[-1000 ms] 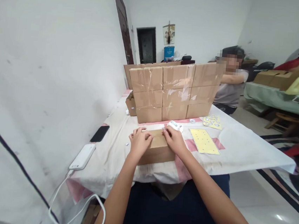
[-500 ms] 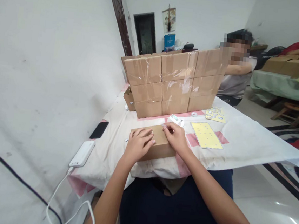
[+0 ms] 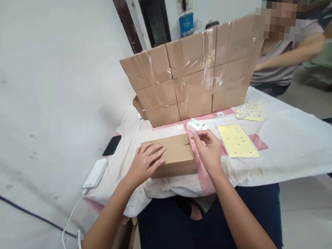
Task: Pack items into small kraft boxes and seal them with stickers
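A closed cardboard box [image 3: 175, 151] lies on the cloth in front of me, a small slit showing at its right end. My left hand [image 3: 147, 160] rests on the box's left part, fingers stretched over its top. Just off the right end is my right hand [image 3: 207, 146], thumb and fingertips pinched together. A tiny pale bit shows at those fingertips, too small to name. Behind the box sits a small white item with a printed label [image 3: 194, 124]. Right of my right hand lies a yellow dotted sheet [image 3: 237, 141].
A wall of taped cardboard boxes [image 3: 194, 76] stands across the table [image 3: 294, 133]. Beside it are a tape roll [image 3: 220, 115] and another yellow sheet [image 3: 251, 111]. On the left lie a black phone [image 3: 112, 145] and a white corded device [image 3: 95, 173]. Another person [image 3: 281, 57] sits behind.
My right hand has lifted off the box and moved right, still pinched. My left hand stays on the box. The camera view has tilted down, and the other person's arm has shifted.
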`<state>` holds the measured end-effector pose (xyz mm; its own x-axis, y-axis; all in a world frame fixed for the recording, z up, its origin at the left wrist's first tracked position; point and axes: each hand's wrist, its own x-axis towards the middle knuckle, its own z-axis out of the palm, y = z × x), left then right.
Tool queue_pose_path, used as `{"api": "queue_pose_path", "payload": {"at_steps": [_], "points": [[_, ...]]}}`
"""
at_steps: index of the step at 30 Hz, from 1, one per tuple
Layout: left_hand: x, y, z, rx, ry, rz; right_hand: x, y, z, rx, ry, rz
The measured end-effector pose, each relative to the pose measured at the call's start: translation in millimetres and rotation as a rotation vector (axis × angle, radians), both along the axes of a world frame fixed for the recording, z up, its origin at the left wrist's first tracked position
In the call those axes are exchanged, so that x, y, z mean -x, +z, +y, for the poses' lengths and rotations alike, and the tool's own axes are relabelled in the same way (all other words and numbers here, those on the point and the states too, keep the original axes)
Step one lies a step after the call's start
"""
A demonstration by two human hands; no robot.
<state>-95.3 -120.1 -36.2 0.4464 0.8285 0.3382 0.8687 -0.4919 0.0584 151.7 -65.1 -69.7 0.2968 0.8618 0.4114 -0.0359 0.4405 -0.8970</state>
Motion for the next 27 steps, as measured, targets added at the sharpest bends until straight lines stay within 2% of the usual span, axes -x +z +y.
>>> {"api": "queue_pose_path", "payload": {"at_steps": [4, 8, 14, 27], "points": [[3, -1.1, 1, -0.042, -0.059, 0.061, -28, -27, -3, 0.141, -0.024, -0.048], [7, 0.0, 4, -0.016, -0.114, 0.104, -32, -43, -11, 0.183, 0.026, -0.136], [8, 2.8, 4, 0.049, -0.109, 0.115, -19, -41, -20, 0.143, 0.152, -0.156], [3, 3.4, 1, 0.072, -0.041, 0.101, -13, -46, -24, 0.059, 0.091, -0.093]]}}
